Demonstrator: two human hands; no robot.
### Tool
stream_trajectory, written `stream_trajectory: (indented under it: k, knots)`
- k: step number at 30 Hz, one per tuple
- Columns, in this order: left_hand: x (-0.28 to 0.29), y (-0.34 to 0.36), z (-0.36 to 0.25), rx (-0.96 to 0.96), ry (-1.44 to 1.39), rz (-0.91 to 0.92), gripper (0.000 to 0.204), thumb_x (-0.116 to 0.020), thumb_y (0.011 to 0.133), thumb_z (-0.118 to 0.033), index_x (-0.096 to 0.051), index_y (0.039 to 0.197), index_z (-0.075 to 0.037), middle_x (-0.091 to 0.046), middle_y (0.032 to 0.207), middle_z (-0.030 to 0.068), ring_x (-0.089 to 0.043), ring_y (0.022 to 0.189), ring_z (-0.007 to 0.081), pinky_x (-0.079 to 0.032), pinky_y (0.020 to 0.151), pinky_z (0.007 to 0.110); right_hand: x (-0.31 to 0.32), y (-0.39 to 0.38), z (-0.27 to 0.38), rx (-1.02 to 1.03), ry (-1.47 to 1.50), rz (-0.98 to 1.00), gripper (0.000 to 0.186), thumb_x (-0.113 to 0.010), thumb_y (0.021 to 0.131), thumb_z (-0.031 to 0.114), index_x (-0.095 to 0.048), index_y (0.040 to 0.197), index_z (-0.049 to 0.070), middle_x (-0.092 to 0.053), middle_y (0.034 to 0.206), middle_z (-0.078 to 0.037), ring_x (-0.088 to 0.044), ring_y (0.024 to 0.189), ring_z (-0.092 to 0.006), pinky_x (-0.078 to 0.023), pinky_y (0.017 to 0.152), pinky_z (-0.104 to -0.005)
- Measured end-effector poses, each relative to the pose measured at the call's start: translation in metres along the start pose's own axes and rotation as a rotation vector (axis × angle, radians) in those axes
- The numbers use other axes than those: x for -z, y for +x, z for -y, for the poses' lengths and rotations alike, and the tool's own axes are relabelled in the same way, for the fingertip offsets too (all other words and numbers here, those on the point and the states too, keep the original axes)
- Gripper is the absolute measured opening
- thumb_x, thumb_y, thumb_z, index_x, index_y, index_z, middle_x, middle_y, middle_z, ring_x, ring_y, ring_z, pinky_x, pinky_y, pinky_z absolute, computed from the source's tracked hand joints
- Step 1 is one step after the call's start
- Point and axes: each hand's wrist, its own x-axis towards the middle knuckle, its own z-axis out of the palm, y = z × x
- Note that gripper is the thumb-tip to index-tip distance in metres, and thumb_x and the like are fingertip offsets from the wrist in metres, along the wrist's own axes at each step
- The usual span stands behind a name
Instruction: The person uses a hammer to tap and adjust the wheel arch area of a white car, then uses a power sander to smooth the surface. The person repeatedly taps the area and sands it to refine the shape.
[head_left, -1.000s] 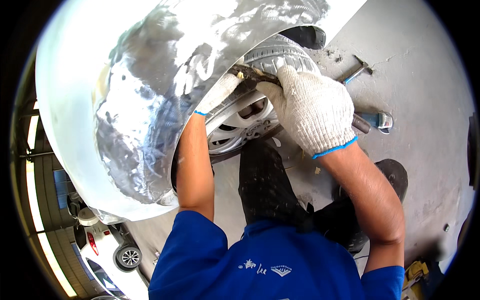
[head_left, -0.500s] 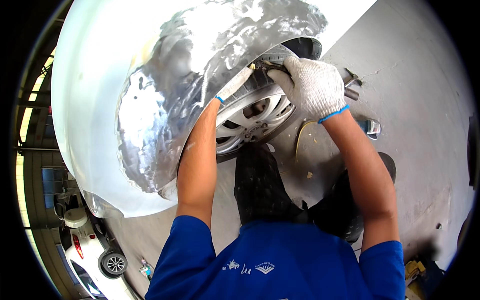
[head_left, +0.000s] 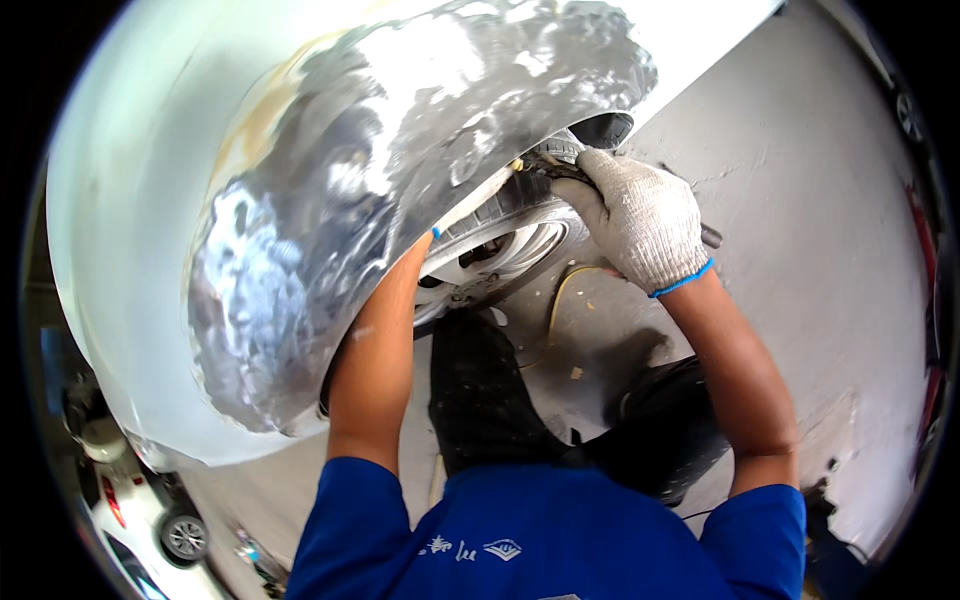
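Observation:
My right hand point(head_left: 650, 215), in a white knit glove with a blue cuff, is closed around a dark metal tool point(head_left: 560, 170) at the wheel-arch edge. A dark rod-like end point(head_left: 711, 235) sticks out behind that hand; the tool's exact kind is unclear. My left hand point(head_left: 475, 203), also gloved, reaches up behind the fender lip above the tire. Its fingers are mostly hidden, close to the tool's far end. The car fender point(head_left: 400, 130) has a large patch of bare, sanded metal. Below the lip are the tire point(head_left: 510, 207) and the silver wheel point(head_left: 510, 250).
A yellow cord or hose point(head_left: 557, 305) curves over the grey floor point(head_left: 790, 260) beside my knees. Small scraps lie there too. A white car point(head_left: 150, 520) stands at the lower left, with small items on the floor near it. Dark objects point(head_left: 830, 550) lie at the lower right.
The view has shifted, so the floor and wheel sit further left and lower. My right hand still grips the tool at the arch; my left remains behind the lip. The blue power tool is no longer visible.

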Motion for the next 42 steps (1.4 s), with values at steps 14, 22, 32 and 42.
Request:
stream_trajectory:
  k: [14,22,32,42]
  knots:
    - [-0.027,0.030,-0.016,-0.043,0.018,-0.002,0.050,-0.055,0.104,-0.036,-0.056,0.141,-0.001,-0.061,0.138,0.0130,-0.053,0.131,0.0212,-0.037,0.116,0.035,-0.036,0.014,-0.027,0.035,-0.167,-0.116,0.040,-0.063,0.096,0.043,-0.059,0.079,0.007,-0.066,0.071,-0.017,-0.067,0.066,-0.0383,-0.052,0.060,-0.0486]
    - [-0.038,0.013,-0.007,-0.036,-0.006,0.013,0.050,-0.056,0.104,-0.035,-0.057,0.141,-0.002,-0.062,0.138,0.0128,-0.053,0.130,0.0211,-0.037,0.116,0.035,-0.035,0.013,-0.028,-0.052,-0.139,-0.057,0.047,-0.059,0.097,0.052,-0.060,0.080,0.009,-0.067,0.074,-0.016,-0.068,0.071,-0.0386,-0.054,0.064,-0.0476]
    - [-0.041,0.007,-0.003,-0.019,-0.059,0.041,0.049,-0.056,0.103,-0.033,-0.057,0.140,-0.002,-0.062,0.138,0.0125,-0.053,0.130,0.0210,-0.037,0.116,0.035,-0.043,0.032,-0.052,0.043,0.003,-0.019,0.053,-0.058,0.096,0.058,-0.067,0.083,0.007,-0.068,0.072,-0.016,-0.068,0.069,-0.0377,-0.054,0.064,-0.0462]
    - [-0.038,0.059,0.001,0.000,-0.093,0.113,0.048,-0.057,0.102,-0.032,-0.058,0.140,-0.003,-0.062,0.138,0.0123,-0.054,0.129,0.0210,-0.037,0.116,0.035,-0.047,0.041,-0.062,0.021,0.104,-0.007,0.049,-0.059,0.096,0.051,-0.074,0.089,0.004,-0.070,0.084,-0.018,-0.067,0.084,-0.0384,-0.054,0.075,-0.0482]
